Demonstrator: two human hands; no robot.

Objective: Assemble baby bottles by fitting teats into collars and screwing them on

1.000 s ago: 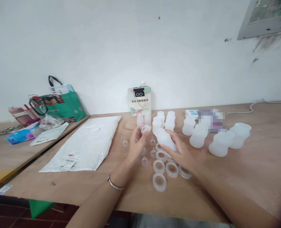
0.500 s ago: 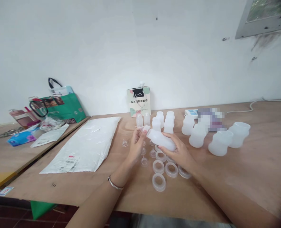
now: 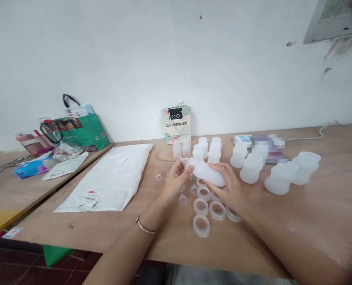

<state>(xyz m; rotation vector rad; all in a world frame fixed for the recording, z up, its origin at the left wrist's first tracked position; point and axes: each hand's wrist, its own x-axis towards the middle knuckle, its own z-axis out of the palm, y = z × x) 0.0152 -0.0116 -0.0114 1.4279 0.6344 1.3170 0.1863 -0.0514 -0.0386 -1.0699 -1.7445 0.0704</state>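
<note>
The right hand [image 3: 228, 181] is wrapped around a frosted white bottle [image 3: 208, 173], its thumb below and fingers above, and holds it tilted over the middle of the table [image 3: 321, 221], the neck pointing left. The left hand [image 3: 176, 177] has thumb and fingers pinched together on a small clear piece [image 3: 187, 162] at the bottle's mouth; whether the piece is seated on the rim cannot be told. Below the bottle, several translucent collar rings [image 3: 201, 226] lie flat, some partly hidden by the right hand and forearm. Clear nipples [image 3: 182, 200] rest tip up beside the rings, around and beneath the left hand. Two clear domed covers [image 3: 177, 149] stand just behind that hand, in front of a printed paper bag [image 3: 176, 128] near the wall [image 3: 128, 71]. More frosted bottles [image 3: 280, 179] stand upright, three behind the held one and others to its right, where a small white box [image 3: 243, 140] and a blurred-out purple item [image 3: 275, 148] sit behind them. To the left lies a flat white mailing bag [image 3: 107, 178]; beyond it, on a neighbouring table [image 3: 12, 190], are a green shopping bag [image 3: 91, 132] and a blue packet [image 3: 30, 170].
</note>
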